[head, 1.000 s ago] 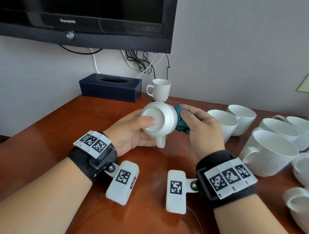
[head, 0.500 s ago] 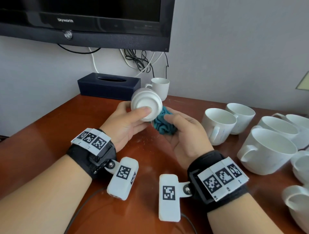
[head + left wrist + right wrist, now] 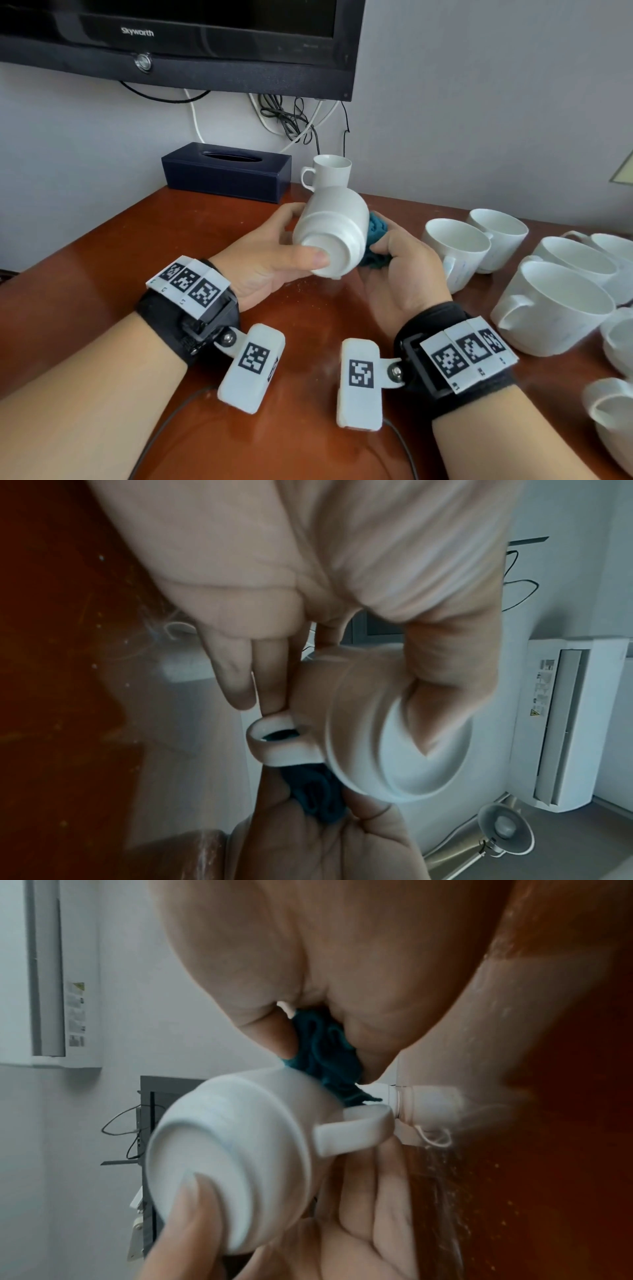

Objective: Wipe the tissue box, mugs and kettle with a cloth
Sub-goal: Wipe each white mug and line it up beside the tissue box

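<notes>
The left hand [image 3: 263, 260] grasps a small white ceramic mug [image 3: 330, 229], thumb pressed on its foot ring and fingers curled behind the body. The mug is tilted, bottom toward the camera, above the middle of the reddish-brown wooden table [image 3: 102, 260]. The right hand [image 3: 404, 274] clenches a bunched teal cloth [image 3: 375, 236] and holds it against the right side of the mug. In the left wrist view the mug handle [image 3: 277, 742] points down toward the cloth.

The mug is stiff, glazed and probably slippery, and it would break if dropped, so I think a hold across base and body, or by the handle, is safest. The cloth is soft and takes any shape.

Behind, in the upper centre of the head view, stand a dark blue tissue box [image 3: 226, 171] and another white mug [image 3: 330, 171]. A group of white mugs [image 3: 548, 301] fills the right side, some cut off by the frame edge. The mouth of the held mug is hidden. No kettle is visible. Both wrist views are blurred.
</notes>
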`<state>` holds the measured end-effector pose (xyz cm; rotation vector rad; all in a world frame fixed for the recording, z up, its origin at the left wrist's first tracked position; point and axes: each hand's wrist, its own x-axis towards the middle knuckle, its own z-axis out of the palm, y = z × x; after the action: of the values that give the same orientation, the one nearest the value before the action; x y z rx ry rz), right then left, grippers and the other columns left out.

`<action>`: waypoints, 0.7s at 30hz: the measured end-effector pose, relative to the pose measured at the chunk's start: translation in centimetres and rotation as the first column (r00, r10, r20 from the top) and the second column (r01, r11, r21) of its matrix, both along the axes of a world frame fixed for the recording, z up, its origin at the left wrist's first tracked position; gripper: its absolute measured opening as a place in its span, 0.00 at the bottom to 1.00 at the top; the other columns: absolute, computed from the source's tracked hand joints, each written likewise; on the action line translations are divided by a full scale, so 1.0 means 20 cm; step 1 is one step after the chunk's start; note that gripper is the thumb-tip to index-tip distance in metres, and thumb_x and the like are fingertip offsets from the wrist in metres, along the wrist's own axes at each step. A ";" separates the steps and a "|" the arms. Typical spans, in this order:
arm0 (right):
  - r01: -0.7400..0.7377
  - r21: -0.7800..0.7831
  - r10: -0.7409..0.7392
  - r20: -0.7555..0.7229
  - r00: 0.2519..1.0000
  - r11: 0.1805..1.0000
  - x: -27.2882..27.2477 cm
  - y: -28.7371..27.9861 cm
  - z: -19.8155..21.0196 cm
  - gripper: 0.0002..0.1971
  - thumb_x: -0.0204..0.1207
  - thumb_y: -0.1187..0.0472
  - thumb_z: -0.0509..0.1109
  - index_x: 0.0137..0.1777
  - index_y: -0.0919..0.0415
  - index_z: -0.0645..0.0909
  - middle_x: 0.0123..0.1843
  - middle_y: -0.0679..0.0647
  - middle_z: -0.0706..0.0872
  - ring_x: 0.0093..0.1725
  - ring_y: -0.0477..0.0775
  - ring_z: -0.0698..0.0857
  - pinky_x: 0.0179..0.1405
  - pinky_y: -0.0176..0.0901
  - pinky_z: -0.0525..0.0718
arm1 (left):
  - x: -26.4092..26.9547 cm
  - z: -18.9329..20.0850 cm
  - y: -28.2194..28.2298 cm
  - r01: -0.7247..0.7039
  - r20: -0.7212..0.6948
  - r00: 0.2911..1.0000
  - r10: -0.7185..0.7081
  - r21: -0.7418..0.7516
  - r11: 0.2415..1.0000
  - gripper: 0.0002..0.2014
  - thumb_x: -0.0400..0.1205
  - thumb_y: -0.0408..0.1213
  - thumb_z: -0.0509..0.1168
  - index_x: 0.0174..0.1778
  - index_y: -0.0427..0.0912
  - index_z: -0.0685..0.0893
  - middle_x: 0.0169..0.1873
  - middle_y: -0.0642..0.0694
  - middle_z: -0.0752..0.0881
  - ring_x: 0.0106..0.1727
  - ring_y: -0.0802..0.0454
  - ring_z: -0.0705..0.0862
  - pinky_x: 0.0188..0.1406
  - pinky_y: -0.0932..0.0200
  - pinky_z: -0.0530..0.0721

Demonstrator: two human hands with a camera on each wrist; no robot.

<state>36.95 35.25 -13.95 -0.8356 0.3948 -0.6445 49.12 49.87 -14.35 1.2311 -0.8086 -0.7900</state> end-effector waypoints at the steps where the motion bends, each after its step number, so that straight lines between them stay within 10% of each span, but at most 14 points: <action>1: 0.005 0.029 -0.005 -0.005 1.000 1.000 0.00 0.00 0.00 0.32 0.75 0.80 0.52 0.77 0.66 0.80 0.71 0.74 0.84 0.72 0.79 0.83 0.73 0.76 0.80 | 0.00 0.00 0.00 -0.002 0.019 1.000 0.002 0.008 1.000 0.46 0.63 0.38 0.83 0.80 0.51 0.73 0.66 0.39 0.86 0.67 0.41 0.88 0.65 0.44 0.89; 21: -0.186 -0.225 0.182 -0.037 0.983 0.956 -0.01 0.10 0.01 0.25 0.81 0.79 0.55 0.64 0.59 0.88 0.57 0.60 0.93 0.58 0.58 0.89 0.66 0.53 0.84 | 0.06 -0.03 -0.03 -0.495 0.151 0.860 0.488 0.010 0.869 0.50 0.56 0.63 0.86 0.74 0.58 0.74 0.56 0.57 0.93 0.65 0.55 0.89 0.76 0.41 0.80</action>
<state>36.80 37.30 -13.73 -1.0832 0.2557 -0.5153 50.35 49.21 -14.91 1.4715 -0.5494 -0.3042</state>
